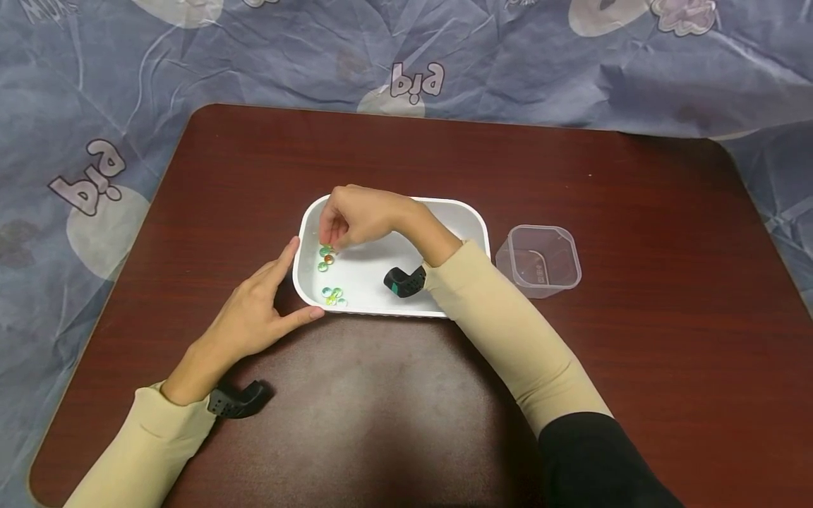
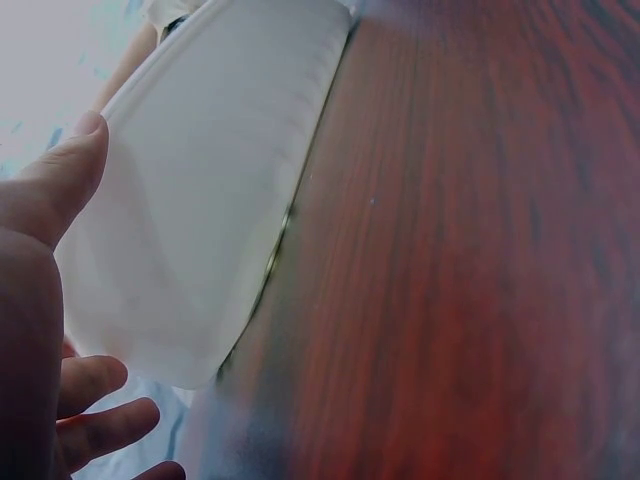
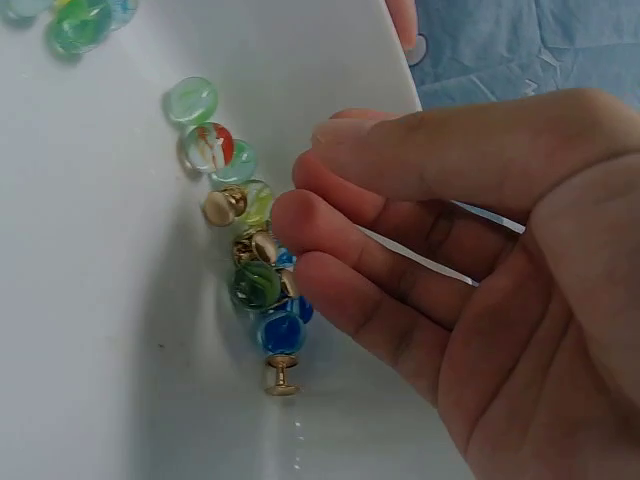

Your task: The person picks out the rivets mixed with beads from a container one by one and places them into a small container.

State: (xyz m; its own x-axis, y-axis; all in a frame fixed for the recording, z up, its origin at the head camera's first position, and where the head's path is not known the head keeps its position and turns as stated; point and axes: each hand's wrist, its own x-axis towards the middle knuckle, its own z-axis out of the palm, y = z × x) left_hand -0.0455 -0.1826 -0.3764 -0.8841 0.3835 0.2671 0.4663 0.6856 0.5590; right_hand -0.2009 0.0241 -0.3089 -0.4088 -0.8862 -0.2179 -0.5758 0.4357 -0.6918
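A white tray (image 1: 387, 296) lies on the table, with glass marbles (image 3: 208, 148) along its left end. Among them in the right wrist view are several small gold spool-shaped studs (image 3: 282, 375). My right hand (image 1: 365, 215) reaches down into the tray over the marbles, fingers gently bent. In the right wrist view its thumb (image 3: 370, 150) lies against the index finger, and I see nothing between them. The other fingertips are right beside the marbles. My left hand (image 1: 254, 307) is spread at the tray's left corner, its thumb and a finger touching the rim.
Right of the tray stands a clear plastic box (image 1: 540, 261) with no lid on it. A separate cluster of marbles (image 1: 333, 296) sits in the tray's near left corner. The brown table (image 1: 394, 409) ends at a blue printed cloth (image 1: 483, 63) behind it.
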